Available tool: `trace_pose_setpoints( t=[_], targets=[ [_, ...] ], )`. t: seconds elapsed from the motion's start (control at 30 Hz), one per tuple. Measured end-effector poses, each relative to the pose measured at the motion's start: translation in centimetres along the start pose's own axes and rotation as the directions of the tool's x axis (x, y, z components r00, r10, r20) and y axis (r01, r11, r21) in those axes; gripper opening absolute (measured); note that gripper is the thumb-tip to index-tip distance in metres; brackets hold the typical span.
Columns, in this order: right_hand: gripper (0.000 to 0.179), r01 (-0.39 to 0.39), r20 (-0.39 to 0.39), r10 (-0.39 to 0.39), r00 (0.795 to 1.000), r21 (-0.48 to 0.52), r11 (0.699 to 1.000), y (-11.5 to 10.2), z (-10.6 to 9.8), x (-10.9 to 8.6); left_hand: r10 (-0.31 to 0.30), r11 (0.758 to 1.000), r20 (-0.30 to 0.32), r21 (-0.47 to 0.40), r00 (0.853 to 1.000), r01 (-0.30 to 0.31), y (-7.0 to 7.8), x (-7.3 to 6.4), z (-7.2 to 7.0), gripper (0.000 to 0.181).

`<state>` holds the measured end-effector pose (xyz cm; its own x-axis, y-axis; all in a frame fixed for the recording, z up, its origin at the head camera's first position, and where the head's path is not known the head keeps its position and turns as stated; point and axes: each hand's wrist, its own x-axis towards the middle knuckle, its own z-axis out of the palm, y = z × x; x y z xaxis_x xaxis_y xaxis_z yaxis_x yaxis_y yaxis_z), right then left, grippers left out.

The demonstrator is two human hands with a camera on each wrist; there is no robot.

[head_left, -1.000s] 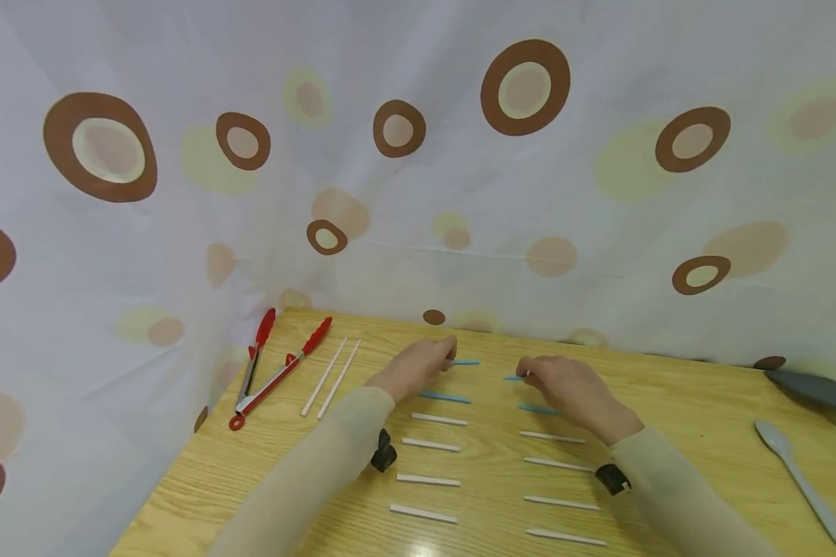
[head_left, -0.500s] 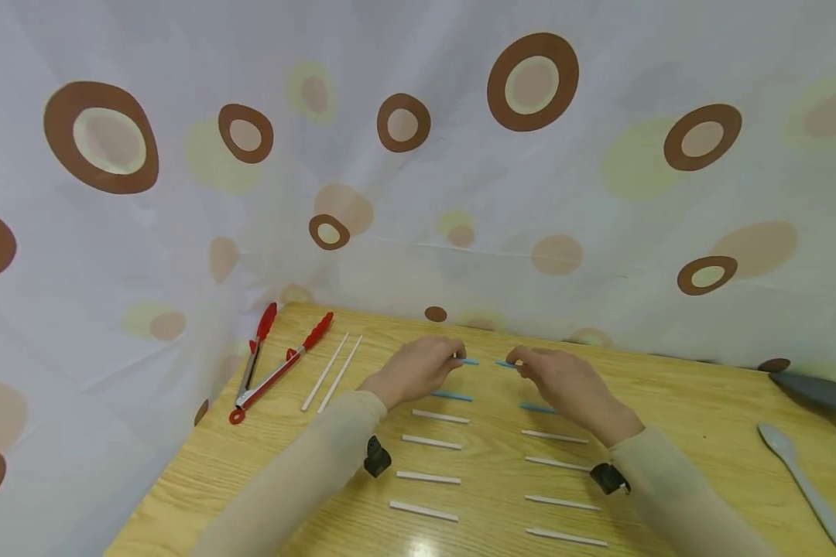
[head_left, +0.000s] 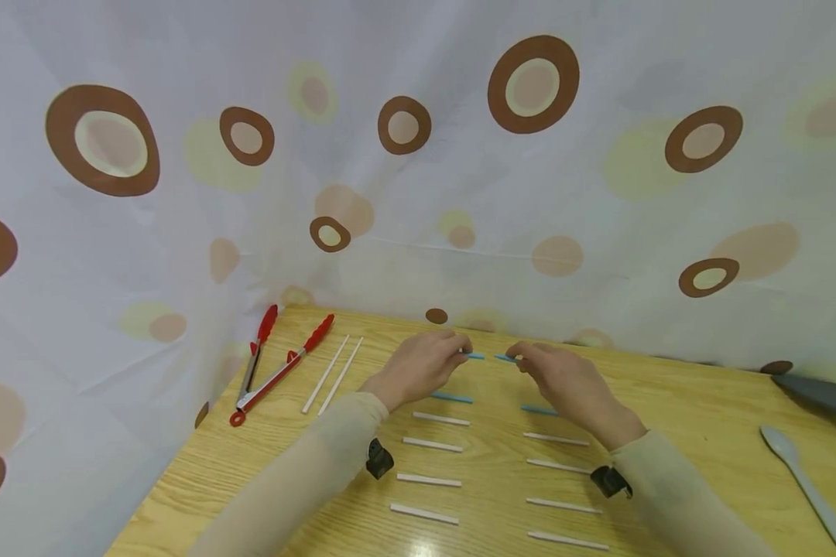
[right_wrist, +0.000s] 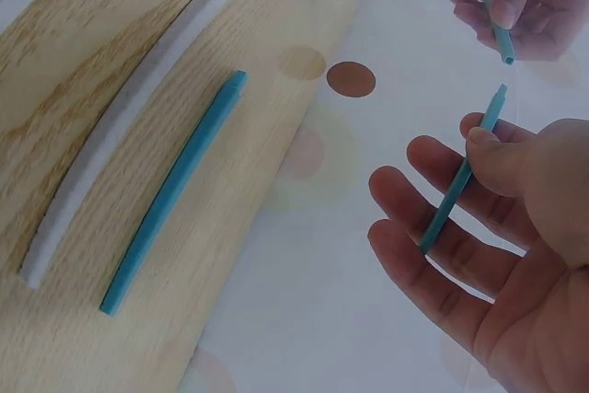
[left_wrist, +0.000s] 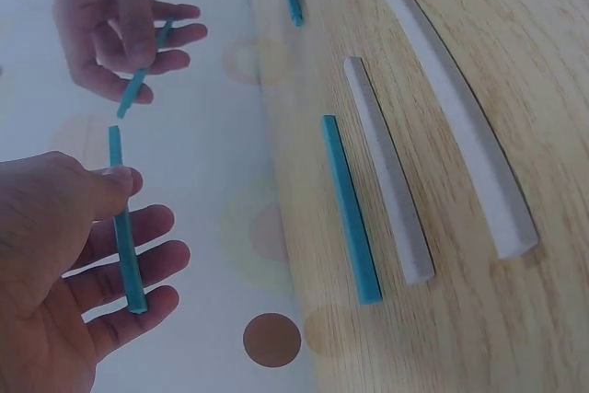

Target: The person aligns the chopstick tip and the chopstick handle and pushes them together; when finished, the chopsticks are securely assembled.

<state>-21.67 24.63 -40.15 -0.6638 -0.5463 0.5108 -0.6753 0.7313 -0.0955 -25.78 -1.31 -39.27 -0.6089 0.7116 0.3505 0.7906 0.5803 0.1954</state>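
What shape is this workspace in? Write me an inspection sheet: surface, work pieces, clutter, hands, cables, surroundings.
Surface: wood-grain table.
Work pieces: one blue stick and a second blue stick held, facing ends apart; two more blue sticks and eight short white sticks laid in two columns.
Clutter: red-and-silver tongs and two long white sticks at left; grey spoon and dark spatula at right.
Hands: left hand and right hand each pinch a blue stick.
Cables: nothing seen.
Surroundings: patterned sheet behind and left.

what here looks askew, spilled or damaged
Nothing stands out: the held blue sticks show no visible break, the short white sticks lie in two columns, and the red tongs rest spread open. No spill shows.
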Motion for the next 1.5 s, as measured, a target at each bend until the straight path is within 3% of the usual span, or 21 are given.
trace_pose_setpoints(
  t=[0.23, 0.5, 1.07, 1.23, 1.33, 1.5],
  targets=[
    [0.029, 0.028, -0.032, -0.028, 0.999, 0.003, 1.0, -0.1, 0.1, -0.1, 0.026, 1.0, -0.025, 0.014, 0.999, -0.025, 0.2, 0.2, 0.3, 0.011],
    [0.029, 0.018, 0.005, -0.018, 1.0, 0.006, 1.0, -0.2, 0.3, -0.4, 0.015, 0.999, 0.003, 0.042, 1.0, -0.015, 0.4, 0.4, 0.8, 0.013],
    [0.027, 0.0, 0.02, 0.001, 1.0, -0.044, 0.999, -0.4, 0.2, -0.6, 0.01, 0.999, 0.002, 0.049, 1.0, -0.01, 1.0, 0.4, 1.0, 0.011],
    [0.016, 0.006, 0.018, -0.006, 1.0, -0.043, 0.999, -0.4, 0.2, -0.6, 0.023, 0.997, -0.005, 0.069, 1.0, -0.023, 1.2, 0.5, 0.9, 0.011],
    [0.034, 0.019, 0.004, -0.019, 1.0, -0.044, 0.999, -0.6, 0.1, -0.6, 0.046, 0.996, -0.015, 0.073, 0.999, -0.044, 1.3, 0.7, 1.0, 0.01],
    [0.013, 0.008, 0.009, -0.007, 1.0, -0.049, 0.999, -0.9, 0.0, -0.4, 0.068, 0.997, -0.005, 0.041, 0.998, -0.067, 1.3, 0.7, 1.1, 0.011]
  ],
)
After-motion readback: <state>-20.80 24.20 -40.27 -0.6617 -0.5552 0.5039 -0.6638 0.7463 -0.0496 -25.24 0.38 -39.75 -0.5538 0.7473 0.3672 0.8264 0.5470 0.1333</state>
